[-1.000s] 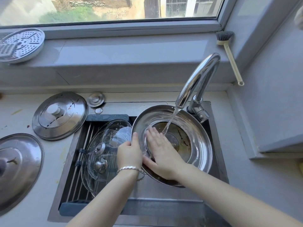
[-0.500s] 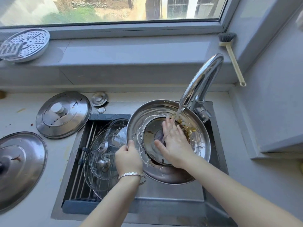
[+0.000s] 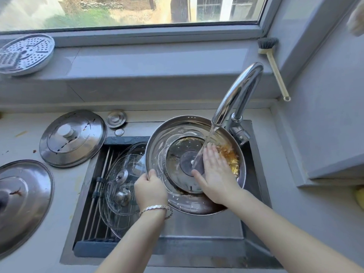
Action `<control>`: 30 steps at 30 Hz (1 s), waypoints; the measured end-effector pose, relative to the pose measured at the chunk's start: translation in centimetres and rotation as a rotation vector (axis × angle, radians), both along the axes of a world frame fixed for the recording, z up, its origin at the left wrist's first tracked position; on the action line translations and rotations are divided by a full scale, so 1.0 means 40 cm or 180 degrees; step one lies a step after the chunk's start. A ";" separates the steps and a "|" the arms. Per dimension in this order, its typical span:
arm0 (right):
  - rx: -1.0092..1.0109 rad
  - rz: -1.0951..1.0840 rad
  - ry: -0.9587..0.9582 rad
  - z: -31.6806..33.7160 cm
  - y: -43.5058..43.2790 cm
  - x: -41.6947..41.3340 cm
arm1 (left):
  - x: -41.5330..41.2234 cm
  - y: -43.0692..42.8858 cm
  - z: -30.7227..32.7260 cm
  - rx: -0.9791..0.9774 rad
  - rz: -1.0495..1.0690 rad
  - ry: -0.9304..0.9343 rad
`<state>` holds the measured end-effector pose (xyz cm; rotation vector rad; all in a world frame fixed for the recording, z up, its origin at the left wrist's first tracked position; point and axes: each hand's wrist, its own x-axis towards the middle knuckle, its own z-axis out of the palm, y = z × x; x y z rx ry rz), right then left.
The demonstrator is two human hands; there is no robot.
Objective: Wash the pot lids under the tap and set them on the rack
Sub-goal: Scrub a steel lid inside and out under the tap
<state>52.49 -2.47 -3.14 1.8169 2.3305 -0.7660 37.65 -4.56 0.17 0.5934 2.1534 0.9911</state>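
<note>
A large steel pot lid [image 3: 157, 142] is tilted underside-up over the sink, beneath the running tap [image 3: 234, 99]. My left hand [image 3: 150, 191] grips its left rim. My right hand [image 3: 215, 174] lies flat with fingers apart on the lid's inner face, where the water stream lands and brownish water pools at the right. Two glass lids [image 3: 122, 186] lean on the rod rack [image 3: 98, 196] across the left part of the sink. Two more steel lids wait on the counter: one [image 3: 71, 137] behind the rack, another [image 3: 21, 201] at the far left.
A small metal sink plug [image 3: 116, 118] and a ring lie behind the sink. A perforated steamer plate [image 3: 23, 53] sits on the windowsill at left. A long-handled dish brush [image 3: 272, 64] leans in the right corner. A wall ledge juts out at right.
The lid has been raised and tilted further up under the tap. My right hand has slid from the lid's lower left toward the centre-right, and brown water now collects at the right.
</note>
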 end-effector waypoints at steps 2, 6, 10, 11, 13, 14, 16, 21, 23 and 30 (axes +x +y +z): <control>0.0007 0.0164 -0.0030 0.003 -0.012 -0.003 | 0.003 -0.002 0.001 0.0016 0.0010 -0.0010; -0.0170 -0.0033 0.0031 0.010 -0.016 -0.004 | 0.007 -0.017 -0.005 -0.0031 -0.0113 -0.0073; 0.0048 -0.0864 -0.0035 0.005 0.040 -0.008 | 0.031 -0.030 0.008 -0.0021 -0.0293 -0.0058; 0.0084 -0.0918 -0.0019 0.004 0.050 -0.017 | 0.033 -0.029 0.009 -0.0016 -0.0287 -0.0056; 0.0164 -0.0896 0.0036 0.009 0.065 -0.037 | 0.034 -0.026 0.012 -0.0019 -0.0276 -0.0057; 0.0237 -0.0727 0.0071 0.013 0.072 -0.051 | 0.035 -0.025 0.013 -0.0025 -0.0298 -0.0053; 0.0368 -0.0211 0.0203 0.023 0.078 -0.088 | 0.042 -0.027 0.014 -0.0068 -0.0421 -0.0039; 0.0382 0.1413 0.0584 0.034 0.017 -0.127 | 0.035 -0.021 -0.001 -0.0044 -0.0233 -0.0135; 0.0290 0.1754 0.0577 0.026 0.003 -0.108 | 0.018 -0.019 -0.007 -0.0027 -0.0252 -0.0134; 0.0456 0.0839 0.0362 -0.004 0.060 -0.088 | -0.005 -0.012 0.001 -0.0132 -0.0588 0.0063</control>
